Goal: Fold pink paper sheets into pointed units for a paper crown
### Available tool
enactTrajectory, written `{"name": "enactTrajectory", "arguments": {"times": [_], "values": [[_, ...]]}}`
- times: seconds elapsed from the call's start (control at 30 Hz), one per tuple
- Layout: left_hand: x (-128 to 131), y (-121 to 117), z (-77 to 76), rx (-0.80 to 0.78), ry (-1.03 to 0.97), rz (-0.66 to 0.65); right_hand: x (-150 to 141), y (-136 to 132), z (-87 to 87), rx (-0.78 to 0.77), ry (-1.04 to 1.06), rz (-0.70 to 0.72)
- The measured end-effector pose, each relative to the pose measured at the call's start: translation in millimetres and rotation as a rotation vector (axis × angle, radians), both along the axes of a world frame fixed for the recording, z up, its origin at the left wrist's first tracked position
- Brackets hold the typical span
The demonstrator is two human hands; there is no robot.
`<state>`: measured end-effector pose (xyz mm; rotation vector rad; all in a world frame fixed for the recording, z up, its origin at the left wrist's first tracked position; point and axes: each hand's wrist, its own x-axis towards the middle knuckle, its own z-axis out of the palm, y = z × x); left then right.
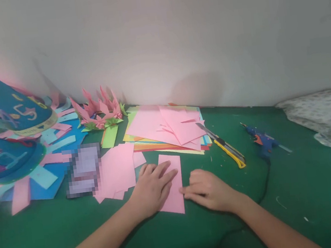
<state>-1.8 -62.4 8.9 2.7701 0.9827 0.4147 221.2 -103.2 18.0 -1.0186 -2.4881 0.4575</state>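
Note:
A narrow pink paper (174, 173), apparently folded lengthwise, lies on the green table in front of me. Across its left and middle part my left hand (153, 186) rests flat, fingers spread and pressing it down. My right hand (211, 190) is at the paper's right edge, the tips of thumb and index finger close together there and the other fingers curled in. Several loose pink sheets (118, 170) lie just left of my left hand. Behind the paper is a stack of coloured sheets (147, 122), mostly pink on top.
A yellow utility knife (229, 152) touches the stack's right side. Farther right lies a blue glue gun (262, 142) with its cord trailing forward. At left are blue party hats (15, 102), a blurred phone-like object (85, 170) and a pink folded-paper crown (100, 110).

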Motion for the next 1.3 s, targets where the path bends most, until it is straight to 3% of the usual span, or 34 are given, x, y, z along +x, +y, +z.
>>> {"name": "enactTrajectory", "arguments": {"times": [0.1,0.27,0.43,0.7,1.0,1.3], "values": [[2,0,0.4,0.011,-0.01,0.008,6,11,-0.8,0.046,-0.059,-0.18],[3,-2,2.4,-0.01,-0.001,0.023,6,23,3.2,-0.006,-0.165,-0.379],[5,2,8.9,-0.059,-0.027,0.015,3,26,3.5,-0.032,-0.178,-0.438],[16,37,7.0,-0.146,-0.151,-0.034,-2,25,-4.0,-0.034,-0.235,-0.514],[16,35,3.8,-0.187,-0.162,-0.028,-5,27,-1.4,-0.008,-0.337,-0.555],[14,37,-1.7,-0.393,-0.545,0.035,6,21,-8.5,-0.051,0.06,-0.301]]}}
